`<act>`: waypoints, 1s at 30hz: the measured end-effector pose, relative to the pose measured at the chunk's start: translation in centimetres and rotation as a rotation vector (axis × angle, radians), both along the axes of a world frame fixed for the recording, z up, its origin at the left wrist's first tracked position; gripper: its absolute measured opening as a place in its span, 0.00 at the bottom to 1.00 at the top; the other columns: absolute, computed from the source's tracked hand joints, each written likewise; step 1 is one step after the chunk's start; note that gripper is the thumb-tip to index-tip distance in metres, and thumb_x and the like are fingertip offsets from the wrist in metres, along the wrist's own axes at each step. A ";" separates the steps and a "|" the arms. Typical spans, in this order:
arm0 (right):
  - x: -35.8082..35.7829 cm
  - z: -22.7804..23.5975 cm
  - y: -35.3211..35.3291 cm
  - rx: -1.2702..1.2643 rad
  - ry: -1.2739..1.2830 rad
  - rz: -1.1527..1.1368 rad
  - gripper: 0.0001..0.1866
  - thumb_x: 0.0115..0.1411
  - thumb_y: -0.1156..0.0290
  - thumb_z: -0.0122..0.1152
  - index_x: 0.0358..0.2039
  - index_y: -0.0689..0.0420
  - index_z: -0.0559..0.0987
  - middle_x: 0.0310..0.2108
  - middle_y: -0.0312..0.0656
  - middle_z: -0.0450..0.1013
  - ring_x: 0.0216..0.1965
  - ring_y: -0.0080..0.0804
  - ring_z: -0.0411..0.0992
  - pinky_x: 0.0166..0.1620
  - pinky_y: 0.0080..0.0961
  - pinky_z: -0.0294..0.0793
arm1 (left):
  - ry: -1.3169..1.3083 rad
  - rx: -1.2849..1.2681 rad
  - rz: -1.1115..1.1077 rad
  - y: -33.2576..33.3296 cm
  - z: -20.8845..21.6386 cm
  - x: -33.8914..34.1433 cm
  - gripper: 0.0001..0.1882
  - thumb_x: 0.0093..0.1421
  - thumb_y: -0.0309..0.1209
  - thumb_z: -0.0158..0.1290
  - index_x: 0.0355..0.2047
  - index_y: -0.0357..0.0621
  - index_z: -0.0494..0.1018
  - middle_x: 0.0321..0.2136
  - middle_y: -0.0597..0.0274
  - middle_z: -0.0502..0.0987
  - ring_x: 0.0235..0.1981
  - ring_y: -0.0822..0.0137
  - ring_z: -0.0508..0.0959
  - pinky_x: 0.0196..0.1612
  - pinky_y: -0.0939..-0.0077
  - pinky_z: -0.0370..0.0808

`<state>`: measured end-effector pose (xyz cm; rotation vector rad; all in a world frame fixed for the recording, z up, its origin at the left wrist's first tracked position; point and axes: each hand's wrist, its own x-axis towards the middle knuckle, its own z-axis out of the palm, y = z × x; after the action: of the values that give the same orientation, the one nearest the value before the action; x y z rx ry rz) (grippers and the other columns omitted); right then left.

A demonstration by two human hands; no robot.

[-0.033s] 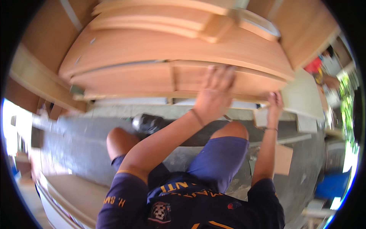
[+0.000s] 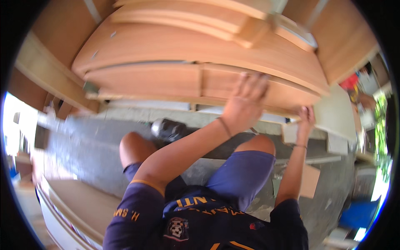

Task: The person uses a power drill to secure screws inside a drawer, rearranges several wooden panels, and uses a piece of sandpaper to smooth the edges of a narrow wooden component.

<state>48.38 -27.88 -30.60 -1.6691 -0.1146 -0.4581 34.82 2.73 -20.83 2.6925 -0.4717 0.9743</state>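
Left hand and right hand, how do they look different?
The left hand has its fingers stretched out over the wooden panel, while the right hand has its fingers curled near the panel's right end. The left hand looks bigger in this view; the right hand looks smaller. Both have a thin dark band at the wrist.

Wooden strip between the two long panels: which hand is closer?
Left. The left hand is on the right panel, right of the wooden strip; the right hand is farther, near that panel's right end.
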 end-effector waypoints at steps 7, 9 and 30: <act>-2.1 2.7 2.9 -0.055 -0.035 0.068 0.17 0.61 0.76 0.56 0.50 0.66 0.71 0.44 0.41 0.71 0.44 0.27 0.70 0.47 0.25 0.71 | -0.119 -0.079 -0.030 0.5 -1.1 -0.2 0.35 0.47 0.39 0.57 0.55 0.35 0.65 0.61 0.53 0.57 0.65 0.56 0.51 0.66 0.49 0.47; -2.3 2.9 3.3 -0.040 -0.017 0.074 0.17 0.61 0.76 0.55 0.50 0.67 0.71 0.45 0.41 0.71 0.45 0.27 0.69 0.48 0.25 0.71 | -0.127 -0.095 -0.044 0.6 -1.3 -0.2 0.35 0.48 0.39 0.57 0.55 0.35 0.65 0.61 0.53 0.56 0.65 0.56 0.51 0.66 0.49 0.47; -1.9 2.7 2.7 -0.041 -0.042 0.056 0.18 0.60 0.76 0.57 0.51 0.67 0.71 0.46 0.42 0.71 0.47 0.28 0.69 0.49 0.26 0.71 | -0.015 -0.231 -0.186 0.9 -0.1 -3.0 0.33 0.48 0.37 0.58 0.53 0.35 0.66 0.63 0.50 0.54 0.67 0.53 0.49 0.65 0.49 0.48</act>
<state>46.45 -25.14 -27.89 -1.6921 -0.2022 -0.4518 31.86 3.67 -20.97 2.3910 -0.5641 0.9342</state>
